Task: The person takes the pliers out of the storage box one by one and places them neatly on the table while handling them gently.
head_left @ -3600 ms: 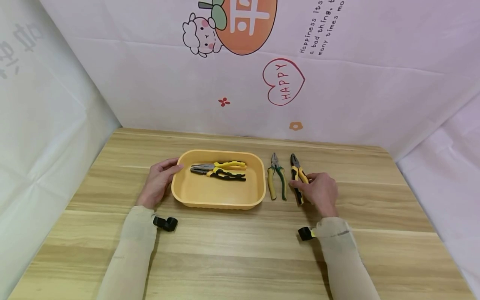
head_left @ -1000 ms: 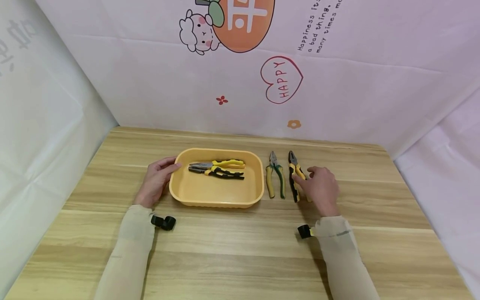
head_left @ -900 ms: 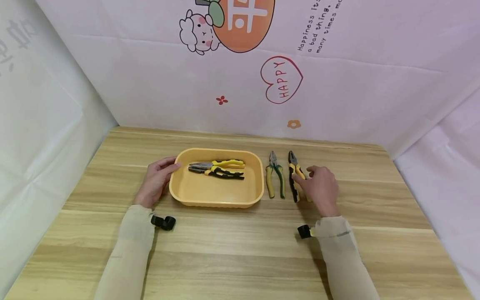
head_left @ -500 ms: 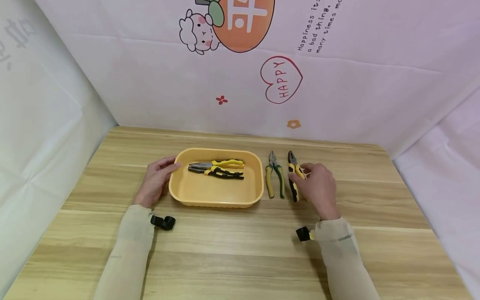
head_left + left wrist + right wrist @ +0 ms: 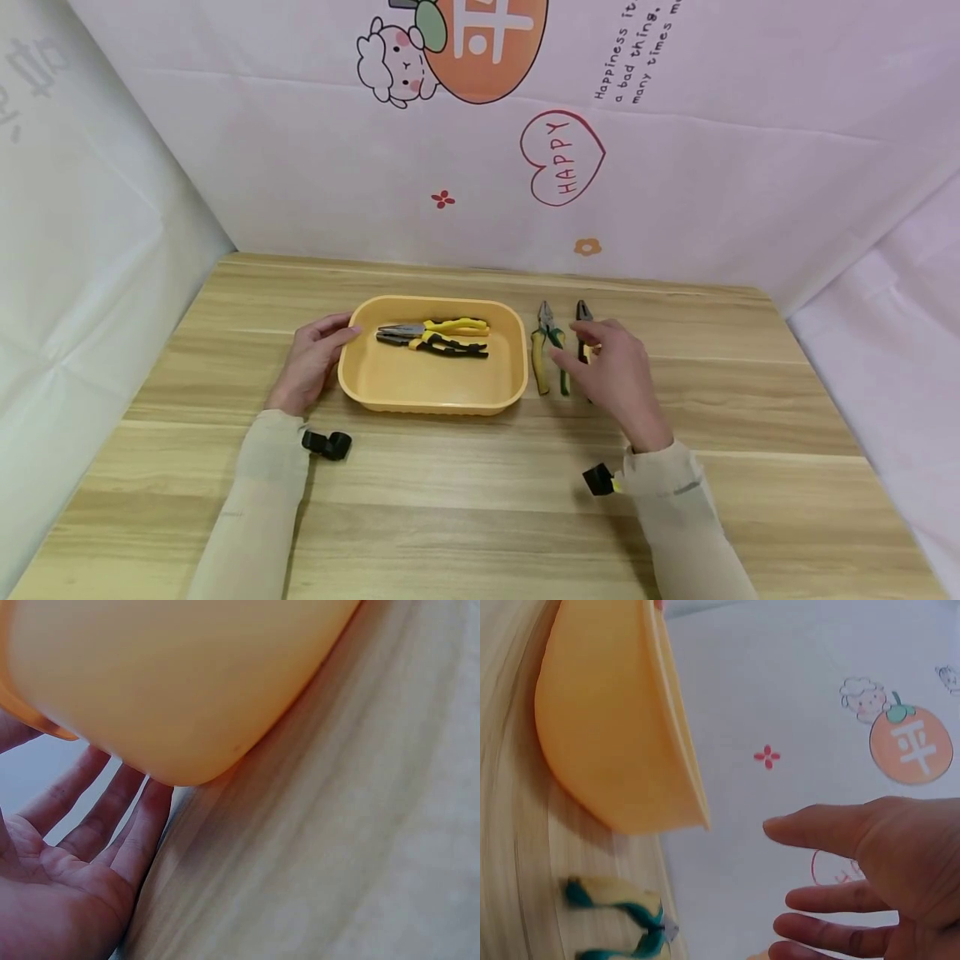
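Note:
A yellow plastic basin [image 5: 431, 385] holds needle-nose pliers [image 5: 405, 330] and black-and-yellow pliers [image 5: 450, 350] lying side by side. At its left end my left hand [image 5: 311, 358] grips the rim, thumb on the edge and fingers against the outer wall, as the left wrist view confirms. My right hand [image 5: 615, 375] hovers with fingers extended, holding nothing. Below it, green-and-yellow pliers [image 5: 540, 362] lie on the table with handles spread. Just right of those, a second pair of black-and-yellow pliers [image 5: 582, 312] is mostly hidden by the hand.
The wooden table [image 5: 465, 517] meets a white cloth backdrop [image 5: 300, 167] printed with cartoons along its far edge. More white cloth hangs at both sides. A small black camera sits on each wrist.
My right hand has left the outer black-and-yellow pliers, which stay in place, and shifted left towards the green-and-yellow pair. The left hand and basin hold still.

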The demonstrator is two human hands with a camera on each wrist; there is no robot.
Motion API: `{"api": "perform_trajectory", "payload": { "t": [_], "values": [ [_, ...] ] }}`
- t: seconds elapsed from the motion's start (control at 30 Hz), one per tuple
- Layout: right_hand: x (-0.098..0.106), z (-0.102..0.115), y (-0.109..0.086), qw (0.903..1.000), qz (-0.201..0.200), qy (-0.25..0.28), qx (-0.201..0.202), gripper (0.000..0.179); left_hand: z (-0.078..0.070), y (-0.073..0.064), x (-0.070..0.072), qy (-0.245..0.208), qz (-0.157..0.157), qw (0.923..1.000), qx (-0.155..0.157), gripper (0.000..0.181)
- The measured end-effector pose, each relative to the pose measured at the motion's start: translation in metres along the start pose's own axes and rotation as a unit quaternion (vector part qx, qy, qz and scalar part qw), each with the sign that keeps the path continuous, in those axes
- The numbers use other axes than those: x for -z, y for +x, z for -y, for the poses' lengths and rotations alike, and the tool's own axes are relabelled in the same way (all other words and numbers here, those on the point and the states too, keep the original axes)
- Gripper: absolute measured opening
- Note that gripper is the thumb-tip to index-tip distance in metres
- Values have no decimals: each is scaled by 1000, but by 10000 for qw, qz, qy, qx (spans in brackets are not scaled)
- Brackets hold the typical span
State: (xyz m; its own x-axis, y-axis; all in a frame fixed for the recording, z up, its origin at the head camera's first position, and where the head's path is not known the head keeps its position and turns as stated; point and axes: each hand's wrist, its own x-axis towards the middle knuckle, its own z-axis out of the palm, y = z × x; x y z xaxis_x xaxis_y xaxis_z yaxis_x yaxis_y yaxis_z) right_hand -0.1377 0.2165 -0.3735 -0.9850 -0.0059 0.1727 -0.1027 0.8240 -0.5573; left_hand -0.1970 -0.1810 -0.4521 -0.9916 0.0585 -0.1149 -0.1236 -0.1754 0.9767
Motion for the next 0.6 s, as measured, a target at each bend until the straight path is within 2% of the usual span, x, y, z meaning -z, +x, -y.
{"api": "perform_trajectory", "payload": {
  "t": [0.33, 0.6],
  "values": [
    [-5, 13, -5, 9974, 63, 410, 588, 47, 2, 1, 0, -37, -5, 10000, 4, 53],
    [-10, 20, -3, 9954, 176, 385, 855, 51, 2, 2, -1, 24, -29, 10000, 50, 54]
  ]
}}
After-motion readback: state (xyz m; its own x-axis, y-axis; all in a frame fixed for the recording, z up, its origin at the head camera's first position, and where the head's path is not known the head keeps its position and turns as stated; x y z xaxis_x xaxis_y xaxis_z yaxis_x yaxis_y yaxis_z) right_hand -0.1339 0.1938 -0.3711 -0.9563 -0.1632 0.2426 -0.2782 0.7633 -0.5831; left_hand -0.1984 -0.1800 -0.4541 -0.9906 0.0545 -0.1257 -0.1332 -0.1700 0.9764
